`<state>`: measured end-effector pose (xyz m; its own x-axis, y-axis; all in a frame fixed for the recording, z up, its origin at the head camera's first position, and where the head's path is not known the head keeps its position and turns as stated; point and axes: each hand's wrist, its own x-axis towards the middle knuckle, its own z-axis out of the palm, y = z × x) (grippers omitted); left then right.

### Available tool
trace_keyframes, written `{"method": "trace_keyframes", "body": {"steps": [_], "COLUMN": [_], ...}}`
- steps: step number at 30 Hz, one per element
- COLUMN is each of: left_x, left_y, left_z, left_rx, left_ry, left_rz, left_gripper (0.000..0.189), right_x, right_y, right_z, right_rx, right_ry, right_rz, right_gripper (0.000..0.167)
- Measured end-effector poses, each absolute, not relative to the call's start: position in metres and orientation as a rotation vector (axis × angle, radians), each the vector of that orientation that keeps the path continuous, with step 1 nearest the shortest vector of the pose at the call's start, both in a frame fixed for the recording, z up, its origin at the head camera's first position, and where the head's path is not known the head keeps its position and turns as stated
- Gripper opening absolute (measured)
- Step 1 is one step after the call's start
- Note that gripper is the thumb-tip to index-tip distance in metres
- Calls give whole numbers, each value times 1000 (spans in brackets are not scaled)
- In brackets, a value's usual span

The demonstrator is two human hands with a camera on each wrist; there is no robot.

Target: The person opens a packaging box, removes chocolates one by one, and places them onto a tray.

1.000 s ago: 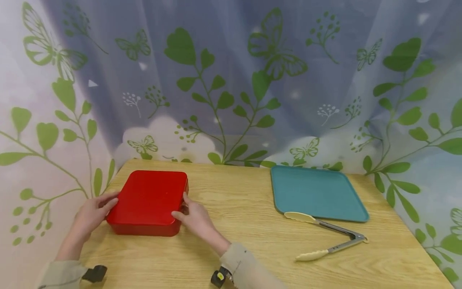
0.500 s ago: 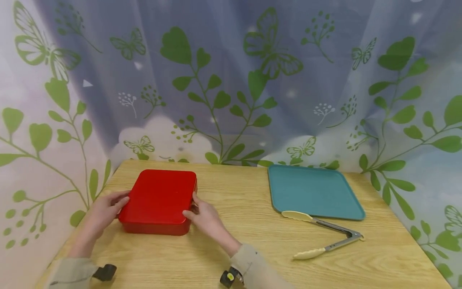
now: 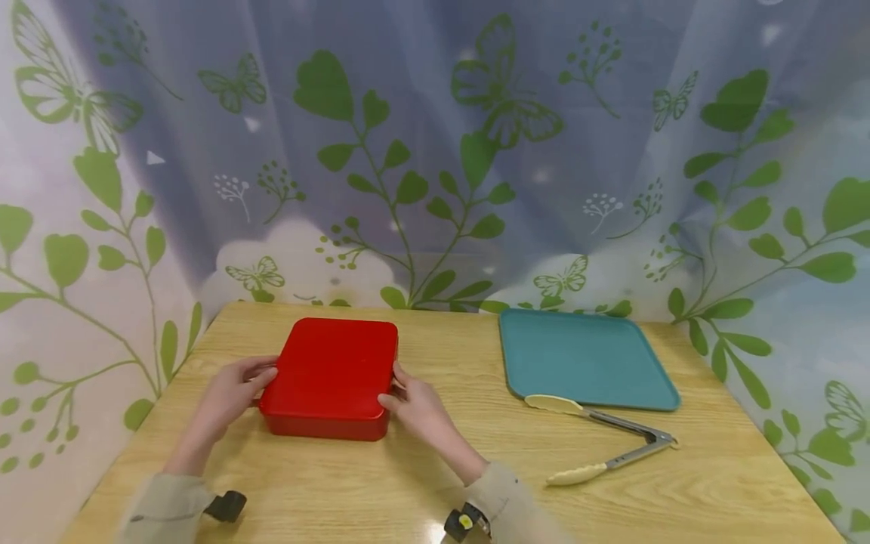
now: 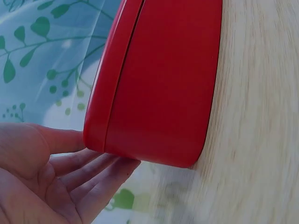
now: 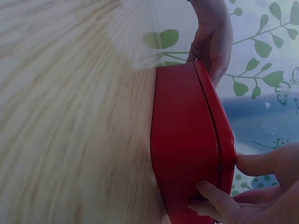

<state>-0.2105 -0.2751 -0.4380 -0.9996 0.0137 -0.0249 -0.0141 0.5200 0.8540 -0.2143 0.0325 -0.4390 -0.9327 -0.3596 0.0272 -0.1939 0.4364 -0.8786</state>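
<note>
A square red box with a lid sits flat on the wooden table, left of the middle in the head view. Its lid seam runs along the side of the box in the left wrist view. My left hand grips the box's left side, thumb at the lid's edge and fingers against the wall. On the opposite side, my right hand holds the box too. In the right wrist view the thumb of that hand touches the lid's rim while fingers press the side below. The box's contents are hidden.
A teal tray lies at the back right of the table. Spread tongs with cream tips lie in front of it, one tip at the tray's front edge. A patterned curtain closes off the back and sides.
Both hands have slid the red box rightward along the table, their grip on its sides unchanged. The view has shifted slightly; the tray and tongs stay put.
</note>
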Motion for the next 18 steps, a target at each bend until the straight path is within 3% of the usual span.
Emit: {"method": "trace_keyframes", "body": {"steps": [18], "left_x": [-223], "left_y": [-214], "left_z": [-437], "left_rx": [100], "left_ry": [2634], "left_rz": [1590], "left_gripper": [46], "right_x": [-217], "right_y": [95], "right_z": [-436], "right_rx": [-452], "right_ry": [2604], "right_rz": [-1475], "right_gripper": [61]}}
